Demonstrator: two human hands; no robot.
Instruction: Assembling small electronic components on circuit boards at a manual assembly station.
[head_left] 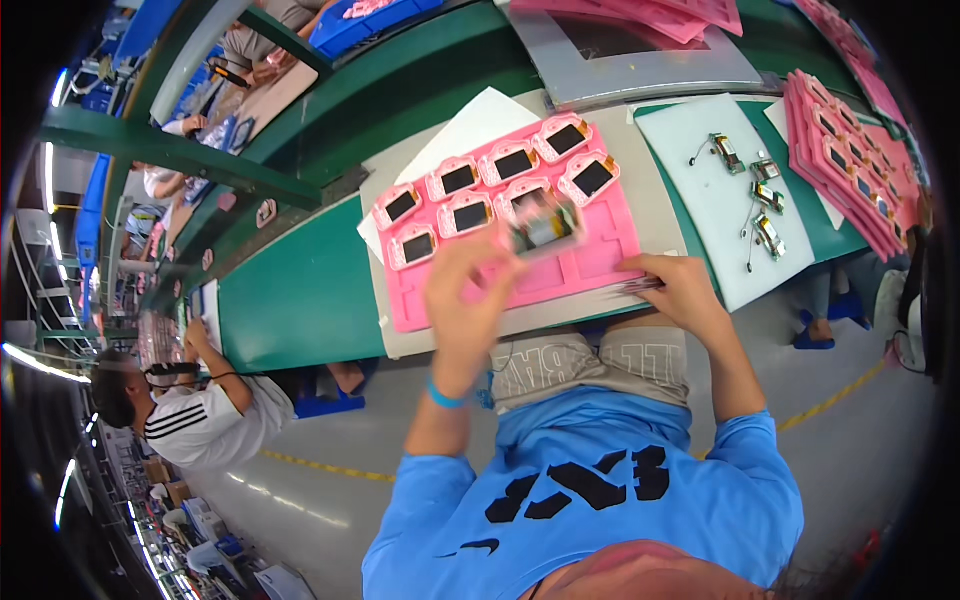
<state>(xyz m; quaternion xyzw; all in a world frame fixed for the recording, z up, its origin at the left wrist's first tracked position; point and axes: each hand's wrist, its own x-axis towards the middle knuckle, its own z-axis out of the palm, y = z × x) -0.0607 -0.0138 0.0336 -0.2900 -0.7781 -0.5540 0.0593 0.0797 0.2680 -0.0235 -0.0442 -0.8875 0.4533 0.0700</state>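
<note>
My left hand, smeared by motion, is over the pink foam tray. Pinched at its fingertips is a small green circuit board with a silvery block on it, also blurred. Several pink frame-shaped cases with dark screens sit in the tray, among them one case just beyond my left hand. At the tray's near right corner, my right hand is closed on a thin dark object whose kind I cannot make out.
Right of the tray, a white foam sheet carries several circuit boards with wires. Stacked pink trays stand farther right. A grey plastic bin lies beyond the tray. At left, another person works along the green bench.
</note>
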